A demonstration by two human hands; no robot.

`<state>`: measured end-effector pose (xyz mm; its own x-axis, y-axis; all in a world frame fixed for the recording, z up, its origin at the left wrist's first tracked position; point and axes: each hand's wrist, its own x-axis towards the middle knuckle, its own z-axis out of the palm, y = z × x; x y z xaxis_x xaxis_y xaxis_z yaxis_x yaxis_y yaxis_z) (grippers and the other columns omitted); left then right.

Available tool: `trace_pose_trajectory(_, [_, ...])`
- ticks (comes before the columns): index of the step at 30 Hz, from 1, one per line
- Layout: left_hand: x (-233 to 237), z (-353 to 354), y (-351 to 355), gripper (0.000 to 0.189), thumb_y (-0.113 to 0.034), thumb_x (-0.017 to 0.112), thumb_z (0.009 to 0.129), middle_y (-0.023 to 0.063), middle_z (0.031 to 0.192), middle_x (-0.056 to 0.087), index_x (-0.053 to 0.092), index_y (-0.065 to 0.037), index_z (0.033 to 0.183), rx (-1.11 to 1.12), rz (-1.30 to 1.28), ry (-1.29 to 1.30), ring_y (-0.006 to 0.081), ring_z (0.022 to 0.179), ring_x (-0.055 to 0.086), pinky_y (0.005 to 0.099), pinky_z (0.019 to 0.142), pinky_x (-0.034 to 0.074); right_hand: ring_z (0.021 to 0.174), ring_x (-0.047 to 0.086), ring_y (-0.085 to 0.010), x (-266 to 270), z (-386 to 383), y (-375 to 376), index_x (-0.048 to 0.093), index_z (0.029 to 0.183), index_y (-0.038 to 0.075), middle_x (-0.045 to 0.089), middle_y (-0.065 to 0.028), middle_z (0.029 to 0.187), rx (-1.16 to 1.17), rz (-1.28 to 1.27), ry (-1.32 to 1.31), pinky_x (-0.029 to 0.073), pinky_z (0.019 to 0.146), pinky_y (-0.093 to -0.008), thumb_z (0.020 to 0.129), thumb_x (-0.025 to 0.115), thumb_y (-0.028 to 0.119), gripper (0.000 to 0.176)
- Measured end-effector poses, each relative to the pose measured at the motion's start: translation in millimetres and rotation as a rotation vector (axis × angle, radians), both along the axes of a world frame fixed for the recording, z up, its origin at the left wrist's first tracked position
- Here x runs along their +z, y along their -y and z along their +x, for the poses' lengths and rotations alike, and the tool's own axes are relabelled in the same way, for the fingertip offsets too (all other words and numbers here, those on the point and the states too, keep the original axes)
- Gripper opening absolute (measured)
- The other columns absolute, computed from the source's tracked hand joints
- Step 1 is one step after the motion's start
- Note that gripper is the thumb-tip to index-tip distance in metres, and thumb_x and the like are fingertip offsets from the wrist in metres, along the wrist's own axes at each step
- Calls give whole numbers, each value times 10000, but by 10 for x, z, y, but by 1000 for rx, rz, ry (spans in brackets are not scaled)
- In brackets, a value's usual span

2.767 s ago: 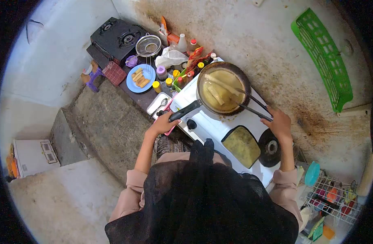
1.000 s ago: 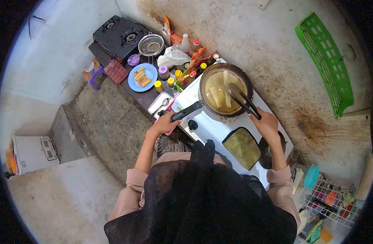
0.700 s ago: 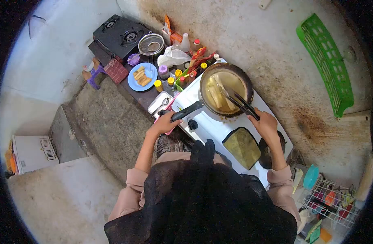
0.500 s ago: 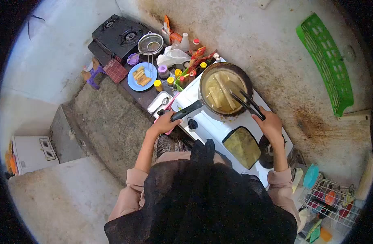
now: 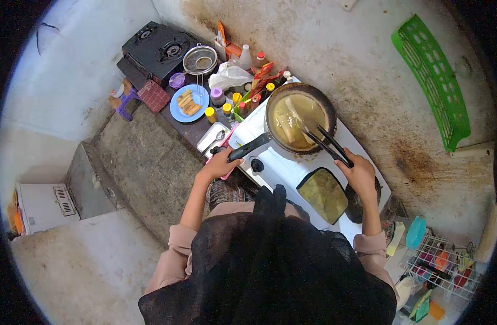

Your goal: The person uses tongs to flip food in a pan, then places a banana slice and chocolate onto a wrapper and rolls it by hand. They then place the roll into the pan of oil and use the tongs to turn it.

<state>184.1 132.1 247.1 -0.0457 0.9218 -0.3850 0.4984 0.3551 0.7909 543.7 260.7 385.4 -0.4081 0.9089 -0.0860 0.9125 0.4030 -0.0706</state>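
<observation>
My left hand (image 5: 222,163) is wrapped round the black handle of a frying pan (image 5: 329,116) that sits on the white stove (image 5: 283,168). Pale rolls (image 5: 285,125) lie in the pan's yellowish oil. In my right hand (image 5: 359,171) is a pair of black-handled tongs (image 5: 335,147), closed in my fingers. The tongs' tips reach down into the oil beside the rolls, near the pan's right side. A dark-edged square cloth or pot holder (image 5: 322,196) lies on the stove, below and left of my right hand.
A blue plate (image 5: 175,111) of browned rolls stands on the dark counter, beside bottles and jars (image 5: 217,96). Behind it are a strainer (image 5: 200,58) and a black stove (image 5: 162,49). A green rack (image 5: 432,86) hangs on the wall; a wire basket (image 5: 443,265) stands lower right.
My right hand has shifted slightly down, drawing the tongs toward the pan's near right side. The rolls in the oil have moved a little. My left hand stays on the handle.
</observation>
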Motion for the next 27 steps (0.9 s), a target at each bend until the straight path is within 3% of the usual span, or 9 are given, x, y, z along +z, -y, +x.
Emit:
trace_pose_trajectory(8, [-57,4,10,436,-372,611,790,210,881,587,537,14,980,-2,57,-11,317,821,577,375,723,435,638,599,-288,-19,-116,297,561,1144,113,588,-132,754,101,-14,-7,478,547,-367,726,627,464,549])
trace_pose_trajectory(18, [-19,25,12,448,-385,604,792,205,902,570,536,17,979,-6,-1,-6,313,837,560,367,745,425,742,606,-349,-204,-145,249,581,1121,67,617,-212,824,-110,-117,-236,479,665,-400,777,589,456,519])
trace_pose_trajectory(27, [-12,40,28,447,-385,605,793,202,917,554,537,20,972,-5,-10,9,300,859,549,362,751,419,780,602,-362,-307,-121,273,587,1085,57,619,-216,830,-157,-112,-309,473,678,-416,812,564,418,453])
